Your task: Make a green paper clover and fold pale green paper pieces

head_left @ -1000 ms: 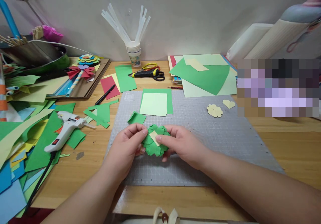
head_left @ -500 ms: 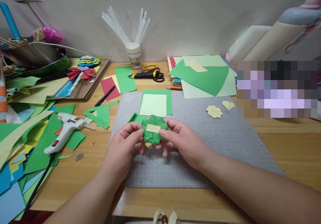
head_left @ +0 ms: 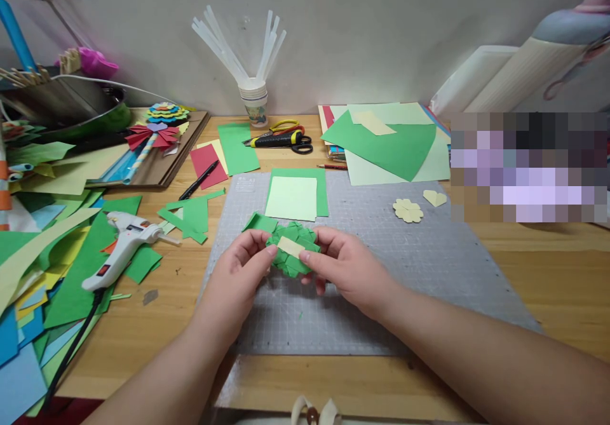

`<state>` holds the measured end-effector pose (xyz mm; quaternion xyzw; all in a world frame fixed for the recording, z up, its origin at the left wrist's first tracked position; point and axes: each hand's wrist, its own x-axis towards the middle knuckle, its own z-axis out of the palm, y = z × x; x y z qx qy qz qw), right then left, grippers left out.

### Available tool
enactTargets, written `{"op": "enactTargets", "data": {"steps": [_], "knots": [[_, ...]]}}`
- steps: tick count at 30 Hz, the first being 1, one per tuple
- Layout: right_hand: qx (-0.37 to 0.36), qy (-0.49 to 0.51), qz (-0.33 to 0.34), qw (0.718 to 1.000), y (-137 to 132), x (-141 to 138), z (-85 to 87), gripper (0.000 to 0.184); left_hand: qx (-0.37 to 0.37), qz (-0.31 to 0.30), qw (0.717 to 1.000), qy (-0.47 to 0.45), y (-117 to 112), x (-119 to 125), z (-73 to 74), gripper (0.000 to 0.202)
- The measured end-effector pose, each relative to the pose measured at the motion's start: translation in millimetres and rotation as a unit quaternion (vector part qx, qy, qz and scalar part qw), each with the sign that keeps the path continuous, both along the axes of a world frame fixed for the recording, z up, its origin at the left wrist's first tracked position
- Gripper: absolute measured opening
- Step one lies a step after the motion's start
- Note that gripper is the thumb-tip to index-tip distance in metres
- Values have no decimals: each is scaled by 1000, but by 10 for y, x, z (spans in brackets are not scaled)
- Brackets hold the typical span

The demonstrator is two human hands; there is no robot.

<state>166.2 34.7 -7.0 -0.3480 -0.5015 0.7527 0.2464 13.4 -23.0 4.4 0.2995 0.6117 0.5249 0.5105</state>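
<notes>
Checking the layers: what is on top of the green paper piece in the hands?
A pale yellow strip lies on the green paper piece, between the left hand and right hand. Its underside is hidden.

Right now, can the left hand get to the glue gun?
Probably yes once freed: the glue gun lies uncovered to its left, nothing between, but the left hand is pinching the green paper piece.

A pixelated block (head_left: 528, 168) hides the right end of the desk (head_left: 548, 266). The left hand (head_left: 236, 279) and right hand (head_left: 352, 272) cover the sides of the green piece (head_left: 290, 265). The paper heap (head_left: 28, 298) runs off the left edge.
</notes>
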Motion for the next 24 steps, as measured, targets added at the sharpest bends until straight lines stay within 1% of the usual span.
{"op": "enactTargets", "data": {"steps": [3,6,10,18,22,24], "knots": [[3,-3,-1,1000,3,2,0,19,-8,-14,1000,17,-9,-18,-7,14],[5,0,-14,1000,14,6,2,18,-3,-27,998,51,-16,-38,-10,20],[2,11,-27,1000,26,9,9,18,0,3,996,84,-12,-53,-20,19],[-31,38,-40,998,34,20,2,20,18,41,997,57,-4,-79,-25,17],[-34,39,-34,998,43,29,-2,20,43,41,998,20,-7,-86,-16,13],[-33,33,-33,998,42,30,1,19,49,34,998,3,-7,-86,-10,14]]}}
